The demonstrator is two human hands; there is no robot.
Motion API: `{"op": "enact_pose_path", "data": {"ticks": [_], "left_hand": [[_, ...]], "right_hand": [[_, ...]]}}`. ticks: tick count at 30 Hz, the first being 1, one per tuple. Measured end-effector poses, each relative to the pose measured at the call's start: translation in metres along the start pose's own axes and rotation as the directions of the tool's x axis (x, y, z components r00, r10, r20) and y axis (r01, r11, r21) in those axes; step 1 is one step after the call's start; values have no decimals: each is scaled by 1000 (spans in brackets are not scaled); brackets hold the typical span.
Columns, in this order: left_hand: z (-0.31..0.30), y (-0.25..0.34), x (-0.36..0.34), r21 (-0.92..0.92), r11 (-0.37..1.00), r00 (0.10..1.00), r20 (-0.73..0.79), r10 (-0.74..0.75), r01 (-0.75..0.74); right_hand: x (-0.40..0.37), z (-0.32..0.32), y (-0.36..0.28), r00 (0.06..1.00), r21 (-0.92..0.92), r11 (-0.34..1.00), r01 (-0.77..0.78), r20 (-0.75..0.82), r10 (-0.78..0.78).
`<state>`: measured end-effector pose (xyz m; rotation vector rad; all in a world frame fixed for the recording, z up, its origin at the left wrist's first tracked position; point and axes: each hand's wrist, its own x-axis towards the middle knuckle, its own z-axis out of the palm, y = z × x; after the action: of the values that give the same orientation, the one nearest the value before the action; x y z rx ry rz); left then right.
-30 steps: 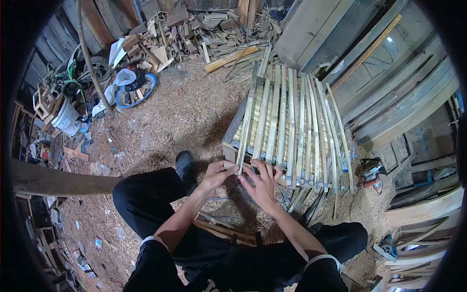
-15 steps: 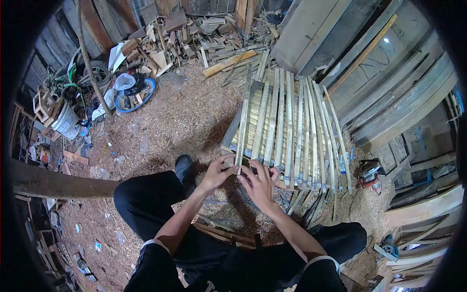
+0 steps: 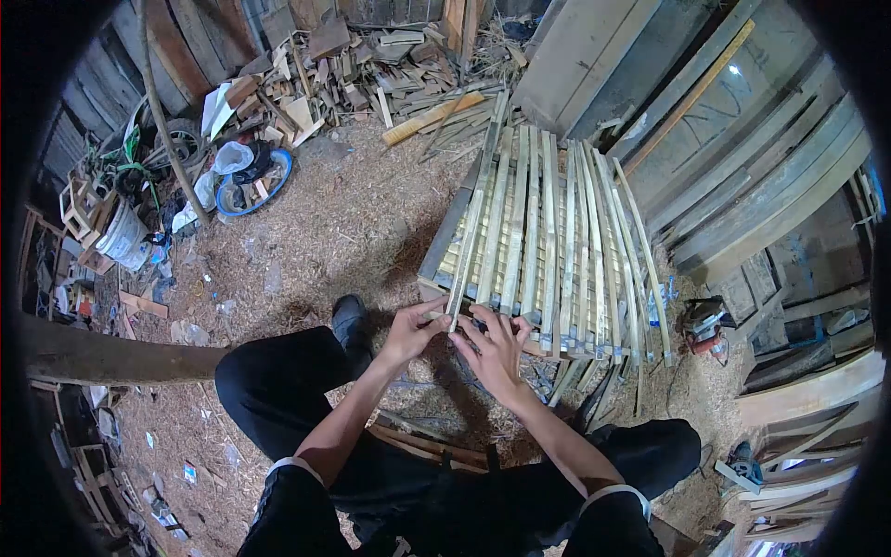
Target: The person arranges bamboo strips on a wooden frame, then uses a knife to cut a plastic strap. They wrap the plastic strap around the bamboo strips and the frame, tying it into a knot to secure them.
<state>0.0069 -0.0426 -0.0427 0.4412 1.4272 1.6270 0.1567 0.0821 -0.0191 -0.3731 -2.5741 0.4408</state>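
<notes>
At the near end of the leftmost wooden strip (image 3: pixel 469 232), my left hand (image 3: pixel 411 334) is closed, thumb and fingers pinching its left side. My right hand (image 3: pixel 495 351) meets the same end from the right, its thumb and forefinger closed on the strip while the other fingers are bent over neighbouring strips. This strip lies lengthwise on a low stack of slats (image 3: pixel 441 246). Beside it a row of long pale strips (image 3: pixel 549 241) fans out to the right, with bluish marks near their close ends. The fingertips partly cover the held end.
Scrap wood (image 3: pixel 357 79) is heaped by the back wall. A blue basin (image 3: pixel 223 206) and a white bucket (image 3: pixel 123 237) stand at the left. A post (image 3: pixel 121 360) juts in from the left. Right of the stack are a red power tool (image 3: pixel 710 342) and curved boards (image 3: pixel 807 395).
The far end of the held strip has swung to the right, towards the other strips. Both hands stay at its near end. The view has shifted slightly.
</notes>
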Motion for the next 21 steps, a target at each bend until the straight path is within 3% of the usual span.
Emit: {"op": "enact_pose_path", "data": {"ticks": [16,18,21], "left_hand": [[9,5,-9,32,998,996,-80,-50,53],[14,6,-11,11,1000,990,-138,7,-6],[15,12,-14,44,998,980,-193,-36,45]], "right_hand": [[1,-5,1,1000,16,1000,20,-11,-20],[1,-3,1,1000,14,1000,9,7,-9],[2,-2,1,999,-21,999,24,-24,-25]]}}
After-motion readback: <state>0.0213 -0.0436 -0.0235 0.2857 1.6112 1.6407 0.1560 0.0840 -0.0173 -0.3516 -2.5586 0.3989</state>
